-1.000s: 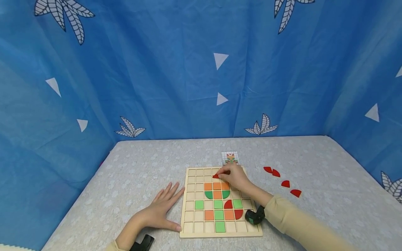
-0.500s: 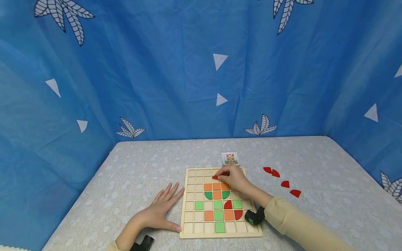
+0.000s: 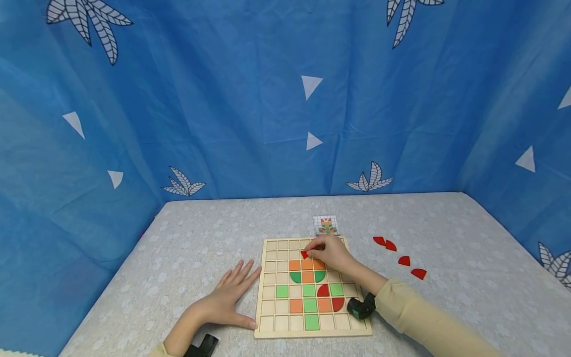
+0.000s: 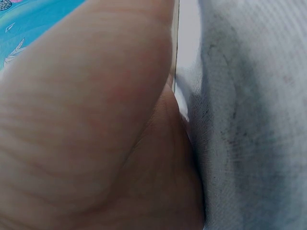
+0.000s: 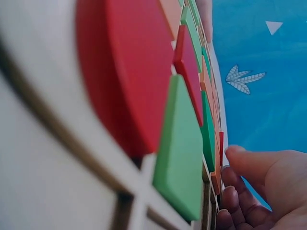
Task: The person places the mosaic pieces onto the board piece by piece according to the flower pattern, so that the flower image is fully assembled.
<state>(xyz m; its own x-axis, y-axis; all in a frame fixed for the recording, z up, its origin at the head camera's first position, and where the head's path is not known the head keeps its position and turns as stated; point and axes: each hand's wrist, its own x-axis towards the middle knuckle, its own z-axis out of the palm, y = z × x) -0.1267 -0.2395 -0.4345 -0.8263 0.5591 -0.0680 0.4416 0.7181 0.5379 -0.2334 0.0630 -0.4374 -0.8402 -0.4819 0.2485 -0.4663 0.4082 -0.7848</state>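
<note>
My right hand [image 3: 331, 252] is over the upper part of the wooden grid board [image 3: 267, 324]. Between thumb and fingers it pinches a small red quarter-circle tile [image 3: 305, 254], just beyond a row of orange squares [image 3: 307, 265]. In the right wrist view the thumb and fingers of that hand [image 5: 268, 177] are at the tile's thin red edge [image 5: 221, 143]; part of the tile is covered. Flat on the table beside the board, my left hand [image 3: 226, 301] has its fingers spread, its thumb and index fingertips at the board's left edge. Its palm side [image 4: 86, 115] fills much of the left wrist view.
Several red quarter-circle tiles [image 3: 404, 261] lie on the cloth right of the board. A small printed pattern card [image 3: 324, 222] lies behind the board. Green squares [image 3: 312, 322], dark green and red quarter-circles [image 3: 338, 304] sit in the grid. A blue curtain [image 3: 223, 99] surrounds the table.
The red tile in my right fingers has turned, its point now towards me, and come slightly nearer the orange row. My left hand has stayed in place.
</note>
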